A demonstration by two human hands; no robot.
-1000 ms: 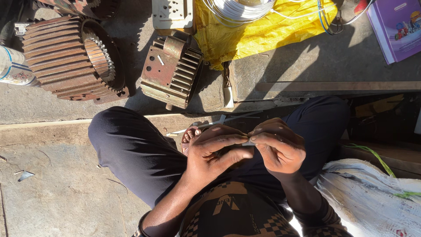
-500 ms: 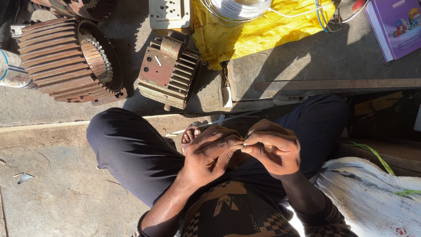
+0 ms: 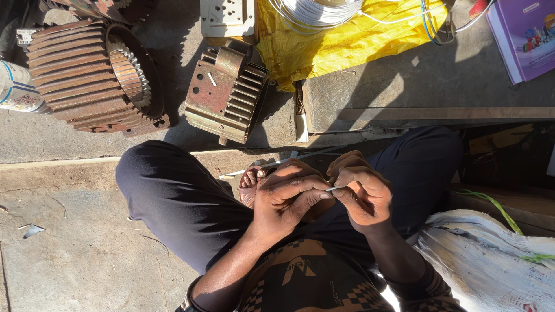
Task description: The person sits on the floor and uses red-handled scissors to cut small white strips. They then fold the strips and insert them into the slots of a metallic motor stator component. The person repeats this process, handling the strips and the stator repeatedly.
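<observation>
The left hand point(image 3: 286, 199) and right hand point(image 3: 361, 193) meet over the lap, fingertips pinched narrow on a thin pale strip point(image 3: 333, 188) held between them. Beyond the hands lie a rusty finned motor part point(image 3: 225, 95) and a ribbed motor housing point(image 3: 87, 75); further off, a wire coil point(image 3: 315, 11) rests on a yellow bag point(image 3: 352, 40). Since the earlier frame, the hands have drawn closer together, fingers tighter on the strip.

left hand point(image 3: 286, 193) pinching | right hand point(image 3: 361, 193) pinching | hands touching, over lap
</observation>
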